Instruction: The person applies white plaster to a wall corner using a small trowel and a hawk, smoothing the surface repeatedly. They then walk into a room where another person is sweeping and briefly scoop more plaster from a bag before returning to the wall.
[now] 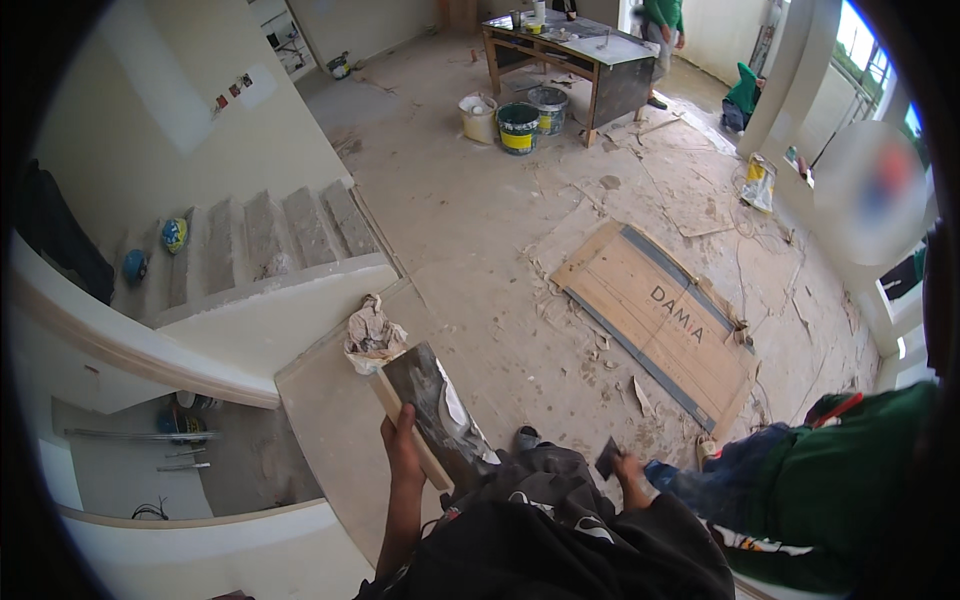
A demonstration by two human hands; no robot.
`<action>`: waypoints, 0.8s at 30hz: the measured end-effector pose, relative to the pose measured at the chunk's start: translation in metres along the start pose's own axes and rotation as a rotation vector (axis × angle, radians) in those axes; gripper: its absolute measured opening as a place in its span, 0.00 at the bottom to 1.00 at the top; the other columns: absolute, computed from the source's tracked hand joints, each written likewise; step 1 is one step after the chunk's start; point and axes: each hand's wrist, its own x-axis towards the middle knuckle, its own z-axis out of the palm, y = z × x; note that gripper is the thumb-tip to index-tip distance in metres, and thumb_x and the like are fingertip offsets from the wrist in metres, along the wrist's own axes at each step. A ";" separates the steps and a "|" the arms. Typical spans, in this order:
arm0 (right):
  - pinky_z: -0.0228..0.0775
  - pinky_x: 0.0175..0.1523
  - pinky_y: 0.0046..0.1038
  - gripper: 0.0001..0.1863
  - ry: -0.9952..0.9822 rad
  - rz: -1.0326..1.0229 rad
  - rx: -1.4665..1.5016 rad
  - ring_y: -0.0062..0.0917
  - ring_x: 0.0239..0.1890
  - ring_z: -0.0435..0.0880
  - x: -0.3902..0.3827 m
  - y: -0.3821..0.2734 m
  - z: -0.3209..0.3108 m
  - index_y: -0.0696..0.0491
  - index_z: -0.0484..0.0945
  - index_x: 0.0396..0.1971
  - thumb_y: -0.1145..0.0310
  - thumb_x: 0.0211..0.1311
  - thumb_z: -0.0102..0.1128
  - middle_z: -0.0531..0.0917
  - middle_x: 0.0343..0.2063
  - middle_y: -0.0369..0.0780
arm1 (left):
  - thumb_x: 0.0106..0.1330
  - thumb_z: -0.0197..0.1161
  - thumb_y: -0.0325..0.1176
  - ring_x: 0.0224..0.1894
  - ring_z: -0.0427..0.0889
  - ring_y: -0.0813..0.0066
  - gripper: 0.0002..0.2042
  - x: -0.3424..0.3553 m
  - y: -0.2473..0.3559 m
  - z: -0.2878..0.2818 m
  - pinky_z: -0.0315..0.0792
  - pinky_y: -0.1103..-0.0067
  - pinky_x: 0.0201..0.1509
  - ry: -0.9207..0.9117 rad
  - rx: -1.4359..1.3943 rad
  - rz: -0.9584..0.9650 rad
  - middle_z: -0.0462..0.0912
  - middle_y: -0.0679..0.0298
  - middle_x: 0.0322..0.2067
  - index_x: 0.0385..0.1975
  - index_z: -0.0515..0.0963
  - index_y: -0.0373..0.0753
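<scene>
A flat board smeared with grey and white plaster, raised at a tilt over the edge of the landing. The left hand grips its lower left edge, fingers wrapped around the rim. The right hand is closed on a small dark scraper, held low beside the person's dark trousers, apart from the board. Just beyond the board's upper end lies a crumpled, plaster-stained rag on the ledge. To the left, bare concrete stairs descend along the wall. On the dusty floor to the right lies a flattened sheet of cardboard. A second person in a green shirt crouches at the lower right. Farther off, buckets stand beside a work table.
</scene>
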 end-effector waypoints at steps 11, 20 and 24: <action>0.59 0.23 0.34 0.20 0.037 -0.487 0.273 0.17 0.17 0.63 0.314 -0.469 -0.070 0.63 0.69 0.17 0.60 0.55 0.58 0.63 0.10 0.45 | 0.64 0.61 0.43 0.49 0.75 0.66 0.28 0.259 0.020 0.123 0.70 0.72 0.51 0.044 -0.124 -0.071 0.74 0.57 0.49 0.58 0.65 0.30; 0.71 0.27 0.35 0.20 0.126 0.079 0.123 0.30 0.17 0.80 0.401 -0.367 -0.021 0.65 0.79 0.17 0.59 0.50 0.62 0.79 0.13 0.47 | 0.63 0.61 0.47 0.50 0.73 0.69 0.27 0.534 0.094 0.264 0.69 0.72 0.53 -0.006 -0.116 -0.056 0.74 0.60 0.48 0.56 0.68 0.35; 0.70 0.32 0.39 0.21 0.084 0.355 0.268 0.40 0.22 0.83 0.393 -0.343 -0.019 0.63 0.81 0.19 0.55 0.47 0.64 0.80 0.15 0.51 | 0.63 0.62 0.45 0.55 0.71 0.64 0.33 0.630 0.125 0.341 0.69 0.69 0.55 -0.044 -0.065 -0.074 0.68 0.54 0.54 0.62 0.59 0.32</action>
